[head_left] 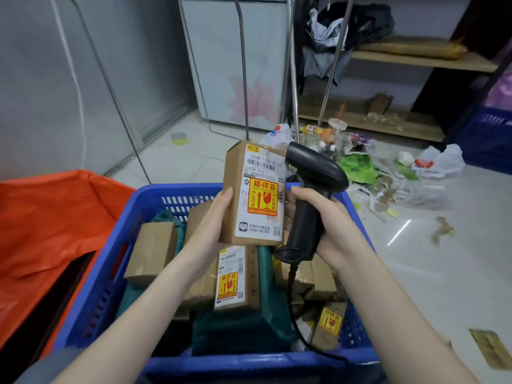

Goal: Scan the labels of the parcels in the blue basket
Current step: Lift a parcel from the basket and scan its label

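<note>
Largest first: pale tiled floor [415, 286] all round, grey wall panels [41, 92] at the back left, a white cabinet w/ a pink flower print [235, 79] behind metal poles. Wooden shelves [401, 62] at the back right w/ dark bags heaped on top. Orange sheet [50, 217] lies crumpled just beside the basket on my left. Litter pile [374, 167] on the floor past the basket's far right corner: plastic bags, green wrap, a cup w/ lid. Second blue crate [487, 134] at the far right edge. Tape roll [178, 138] alone on the floor near the wall.

Blue basket [171, 194] sits on the floor right under me, full of brown boxes and dark green bags. One box w/ a label and red-yellow sticker [235, 278] lies mid-basket, partly behind my forearms; another brown box [152, 250] on the left side.

Left hand [210, 225] holds the parcel [255, 195] upright above the basket, label facing me, fingers [221, 200] clamped on its left edge and back. Right hand [324, 217] is wrapped tight on the grip of the black scanner [313, 189], head up by the parcel's top right, just beside it; can't tell where its window faces. Its cable [293, 300] drops into the basket.
</note>
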Demonstrator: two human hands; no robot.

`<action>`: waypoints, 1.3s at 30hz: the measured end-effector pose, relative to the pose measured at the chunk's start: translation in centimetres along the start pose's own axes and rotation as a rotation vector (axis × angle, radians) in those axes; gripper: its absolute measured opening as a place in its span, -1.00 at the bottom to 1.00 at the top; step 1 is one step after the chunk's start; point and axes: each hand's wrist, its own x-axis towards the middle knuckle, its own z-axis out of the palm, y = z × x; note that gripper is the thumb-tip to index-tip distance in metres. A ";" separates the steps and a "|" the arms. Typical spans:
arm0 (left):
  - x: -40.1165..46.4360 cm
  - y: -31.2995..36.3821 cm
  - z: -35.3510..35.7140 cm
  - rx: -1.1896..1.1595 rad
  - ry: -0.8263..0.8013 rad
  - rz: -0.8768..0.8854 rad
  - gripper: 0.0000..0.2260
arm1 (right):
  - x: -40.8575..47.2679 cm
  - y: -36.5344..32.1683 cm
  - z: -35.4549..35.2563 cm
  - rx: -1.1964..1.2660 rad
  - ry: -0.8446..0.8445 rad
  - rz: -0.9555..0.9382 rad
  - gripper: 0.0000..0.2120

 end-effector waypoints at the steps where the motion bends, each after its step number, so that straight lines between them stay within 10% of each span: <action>1: -0.1 -0.1 -0.1 -0.034 0.001 -0.022 -0.57 | 0.0 0.1 0.0 0.011 -0.017 0.005 -0.47; 15: 1.3 -1.4 -2.7 -0.564 -0.254 -0.174 -0.38 | 0.8 -0.6 -0.2 0.066 -0.273 0.052 -0.80; 39: 0.9 -0.2 -2.8 -0.042 -0.094 -0.078 -0.48 | 0.7 -0.7 -0.8 -0.235 -0.212 0.025 -0.77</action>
